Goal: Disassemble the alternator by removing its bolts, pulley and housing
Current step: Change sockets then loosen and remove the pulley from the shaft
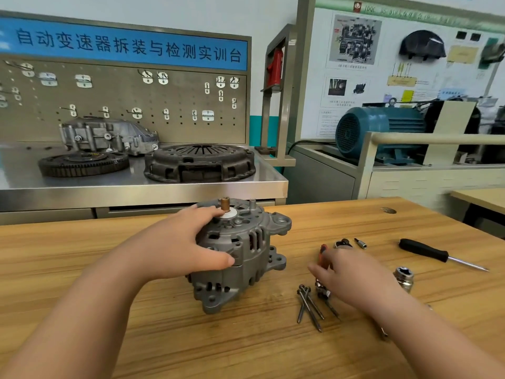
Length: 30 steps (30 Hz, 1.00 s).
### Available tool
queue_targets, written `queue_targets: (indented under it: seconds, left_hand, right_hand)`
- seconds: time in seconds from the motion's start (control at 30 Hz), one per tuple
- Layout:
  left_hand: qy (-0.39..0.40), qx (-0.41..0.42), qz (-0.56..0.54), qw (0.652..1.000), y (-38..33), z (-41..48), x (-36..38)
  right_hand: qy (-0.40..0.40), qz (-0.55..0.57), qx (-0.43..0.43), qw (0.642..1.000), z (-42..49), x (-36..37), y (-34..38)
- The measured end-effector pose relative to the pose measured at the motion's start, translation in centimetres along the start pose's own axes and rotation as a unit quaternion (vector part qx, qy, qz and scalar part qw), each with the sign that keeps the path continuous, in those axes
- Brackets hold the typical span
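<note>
The grey alternator (240, 255) stands on end on the wooden table (164, 337), a brass-tipped shaft (225, 204) pointing up. My left hand (188, 242) grips its upper housing, fingers across the top and thumb on the side. Several long bolts (308, 307) lie loose to the alternator's right. My right hand (352, 274) rests over a small red-handled tool (322, 254) beside them, fingers spread; whether it holds the tool is hidden.
A black-handled screwdriver (437, 254) lies at the right, a socket (404, 276) and small bits (360, 243) near it. Behind the table stands a steel bench (136, 184) with a clutch cover (199, 162), a flywheel (82, 164) and a gearbox casing. A blue motor (382, 132) stands at the back right.
</note>
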<state>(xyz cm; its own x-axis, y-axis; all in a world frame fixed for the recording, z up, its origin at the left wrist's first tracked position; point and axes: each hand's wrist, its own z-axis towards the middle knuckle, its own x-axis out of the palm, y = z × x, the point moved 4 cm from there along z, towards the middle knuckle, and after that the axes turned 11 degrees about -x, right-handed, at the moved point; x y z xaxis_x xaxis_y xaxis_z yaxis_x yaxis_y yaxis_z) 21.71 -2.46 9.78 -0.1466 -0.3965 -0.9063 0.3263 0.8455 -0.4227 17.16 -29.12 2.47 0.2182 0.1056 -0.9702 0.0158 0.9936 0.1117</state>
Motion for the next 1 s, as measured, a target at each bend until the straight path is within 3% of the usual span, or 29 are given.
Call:
queue_targets:
  seconds: [0.07, 0.17, 0.23, 0.37, 0.47, 0.57, 0.8, 1.0]
  left_hand:
    - [-0.004, -0.004, -0.019, 1.0, 0.5, -0.3, -0.4]
    - [-0.037, -0.064, -0.026, 0.997, 1.5, -0.8, -1.2]
    - [-0.04, -0.124, -0.014, 0.991, 2.3, -1.1, -1.4]
    - [0.002, -0.194, -0.019, 0.981, 3.7, -1.5, -1.3]
    - [0.066, -0.189, -0.153, 0.968, 4.3, -1.6, -0.3]
    - [0.075, -0.181, -0.281, 0.939, 4.4, -1.2, 0.7]
    - [0.009, -0.176, -0.349, 0.921, 4.8, -0.5, 1.0]
    - [-0.031, -0.18, -0.416, 0.891, 4.7, -0.1, 1.4]
  right_hand:
    - [-0.028, 0.126, 0.011, 0.992, 0.6, -1.2, 0.6]
    - [-0.064, 0.347, 0.026, 0.935, 1.7, -2.8, 2.4]
    - [-0.046, 0.426, 0.034, 0.903, 2.2, -3.5, 3.8]
    - [0.039, 0.42, 0.031, 0.906, 2.8, -3.0, 6.4]
    - [0.085, 0.438, 0.035, 0.894, 2.9, -2.0, 7.5]
    - [0.065, 0.504, 0.052, 0.86, 2.7, -1.4, 7.9]
    - [-0.032, 0.582, 0.062, 0.811, 2.3, -0.5, 8.4]
    - [-0.071, 0.602, 0.073, 0.792, 1.8, -0.2, 8.5]
